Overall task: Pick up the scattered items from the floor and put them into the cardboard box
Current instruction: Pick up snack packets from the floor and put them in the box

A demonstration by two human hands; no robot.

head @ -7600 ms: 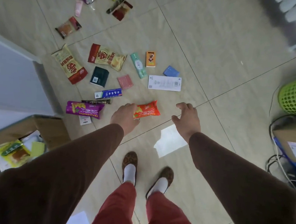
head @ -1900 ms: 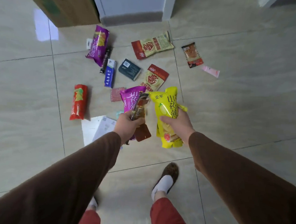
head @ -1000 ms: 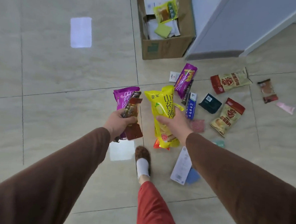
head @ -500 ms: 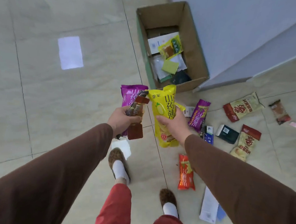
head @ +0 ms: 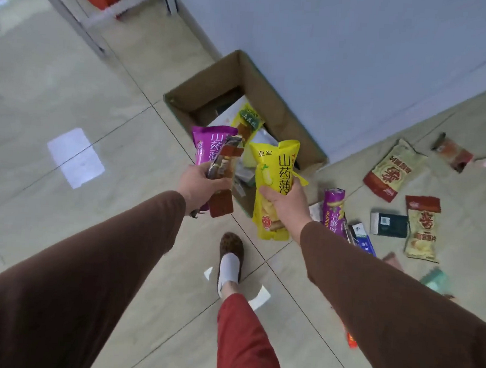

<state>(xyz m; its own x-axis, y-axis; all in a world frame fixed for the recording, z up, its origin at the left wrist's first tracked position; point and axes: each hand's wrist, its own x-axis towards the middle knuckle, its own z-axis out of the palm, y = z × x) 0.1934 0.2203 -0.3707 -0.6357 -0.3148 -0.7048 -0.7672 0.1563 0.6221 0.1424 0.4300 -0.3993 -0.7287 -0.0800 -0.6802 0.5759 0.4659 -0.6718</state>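
Note:
The open cardboard box stands on the floor against a pale wall, with several packets inside. My left hand grips a purple snack bag together with small brown-red packets, held just in front of the box's near edge. My right hand grips a yellow chip bag upright beside them. On the floor to the right lie another purple bag, a dark box, two red-and-cream bags and a small brown packet.
A metal shelf frame stands at the upper left. A blue-white tube and a teal item lie by my right sleeve. My foot is on the tiles below the box. Bright light patches mark the floor on the left.
I have walked closer to the box, which now lies right beyond both hands. Both hands keep the same bags, carried forward toward the box's near edge.

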